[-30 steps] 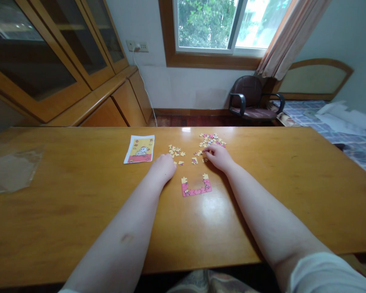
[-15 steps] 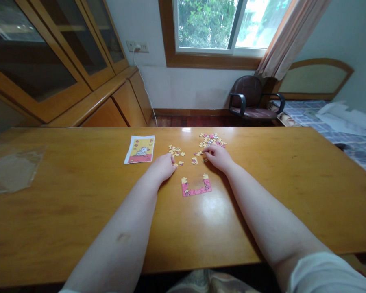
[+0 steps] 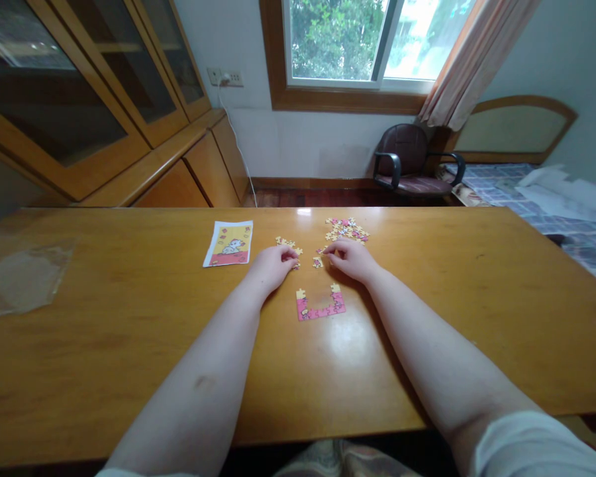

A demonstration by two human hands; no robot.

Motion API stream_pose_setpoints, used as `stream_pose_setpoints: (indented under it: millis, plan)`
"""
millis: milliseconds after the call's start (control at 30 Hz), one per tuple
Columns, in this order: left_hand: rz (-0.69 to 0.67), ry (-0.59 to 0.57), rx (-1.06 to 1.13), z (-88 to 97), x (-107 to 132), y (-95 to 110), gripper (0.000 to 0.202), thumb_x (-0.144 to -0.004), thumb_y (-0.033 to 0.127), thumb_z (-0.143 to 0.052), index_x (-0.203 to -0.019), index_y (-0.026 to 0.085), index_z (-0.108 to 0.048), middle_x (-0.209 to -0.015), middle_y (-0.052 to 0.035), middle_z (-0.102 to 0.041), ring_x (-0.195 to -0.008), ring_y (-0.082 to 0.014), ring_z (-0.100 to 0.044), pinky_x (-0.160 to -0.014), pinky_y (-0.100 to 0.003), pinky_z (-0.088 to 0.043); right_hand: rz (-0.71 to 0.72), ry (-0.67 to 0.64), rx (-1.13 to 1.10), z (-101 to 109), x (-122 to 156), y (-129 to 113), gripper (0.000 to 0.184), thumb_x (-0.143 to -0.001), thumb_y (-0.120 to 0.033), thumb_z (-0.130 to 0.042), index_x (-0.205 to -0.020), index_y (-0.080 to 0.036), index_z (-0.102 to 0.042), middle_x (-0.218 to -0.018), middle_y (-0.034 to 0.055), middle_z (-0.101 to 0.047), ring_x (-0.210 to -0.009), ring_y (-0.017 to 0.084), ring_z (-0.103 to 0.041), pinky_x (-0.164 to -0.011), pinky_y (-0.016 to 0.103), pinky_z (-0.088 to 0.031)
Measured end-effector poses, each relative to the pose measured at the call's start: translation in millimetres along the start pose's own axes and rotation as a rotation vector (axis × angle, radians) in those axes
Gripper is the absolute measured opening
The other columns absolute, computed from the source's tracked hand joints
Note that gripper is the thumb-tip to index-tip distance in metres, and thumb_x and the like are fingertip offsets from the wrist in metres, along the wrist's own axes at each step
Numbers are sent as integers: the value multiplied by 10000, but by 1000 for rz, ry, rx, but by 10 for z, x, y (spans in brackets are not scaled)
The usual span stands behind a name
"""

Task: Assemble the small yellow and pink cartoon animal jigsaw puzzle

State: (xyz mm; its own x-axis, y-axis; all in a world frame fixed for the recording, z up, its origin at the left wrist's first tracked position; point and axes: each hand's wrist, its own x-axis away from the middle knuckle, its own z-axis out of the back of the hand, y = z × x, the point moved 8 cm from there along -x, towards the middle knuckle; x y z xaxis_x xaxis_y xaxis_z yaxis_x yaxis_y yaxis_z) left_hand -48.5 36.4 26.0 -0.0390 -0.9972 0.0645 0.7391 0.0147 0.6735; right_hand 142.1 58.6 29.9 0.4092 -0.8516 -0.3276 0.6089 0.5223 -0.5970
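My left hand rests on the table with its fingers pinched together on a small puzzle piece, partly hidden under the fingertips. Across from it, my right hand has thumb and forefinger closed at a puzzle piece; the grip is partly hidden. Between the hands lies a yellow section of a few joined pieces. Nearer to me is a U-shaped puzzle border, pink along the bottom with yellow ends. Loose yellow pieces lie beyond my left hand, and a mixed pile beyond my right.
A picture sheet with a white animal on yellow and pink lies left of the pieces. A clear plastic bag sits at the table's left side. Beyond the wooden table stand a cabinet, an office chair and a bed.
My left hand has slid right, over the small pieces beside it. The right hand has shifted slightly left, toward the middle. The puzzle border stays in place.
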Motion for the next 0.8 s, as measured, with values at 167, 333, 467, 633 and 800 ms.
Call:
stream_pose_setpoints:
  millis: [167,333,467,633,800]
  plan:
    - [-71,-34,319,-214,-53,25,265,-760,189,-630,-1026,188,-639,-854,-19,-690,-756,-136,-655,-771,-273,-519,96,-53,-51,-71,39,-215,120,-783,-235,-661,-884,-209,-719,-800,14,-649,-692,128,-542,-702,255,-440]
    - [-67,-78,423,-344,-63,95,398,-725,168,-682,-1107,165,-569,-941,-33,-652,-691,-105,-645,-733,-269,-525,137,-102,-50,-112,28,-241,141,-780,-246,-687,-913,-236,-733,-836,16,-652,-713,129,-559,-717,259,-448]
    - [-99,-100,437,-353,-54,162,360,-718,156,-688,-1058,176,-571,-948,-18,-638,-682,-97,-645,-714,-256,-519,132,-116,-73,-108,26,-230,154,-794,-221,-670,-928,-231,-745,-833,17,-646,-697,120,-562,-702,249,-446]
    - [-121,-92,400,-352,-64,158,303,-715,170,-688,-1001,175,-588,-835,18,-622,-644,-93,-620,-678,-245,-503,153,-139,-103,-105,37,-266,193,-758,-212,-708,-949,-217,-740,-813,13,-644,-669,112,-544,-663,239,-437]
    - [-174,-64,328,-315,-56,191,280,-734,196,-671,-1003,170,-600,-870,-6,-645,-681,-118,-629,-708,-276,-517,132,-139,-93,-123,26,-223,151,-770,-185,-684,-910,-199,-740,-792,13,-650,-649,104,-532,-653,235,-424]
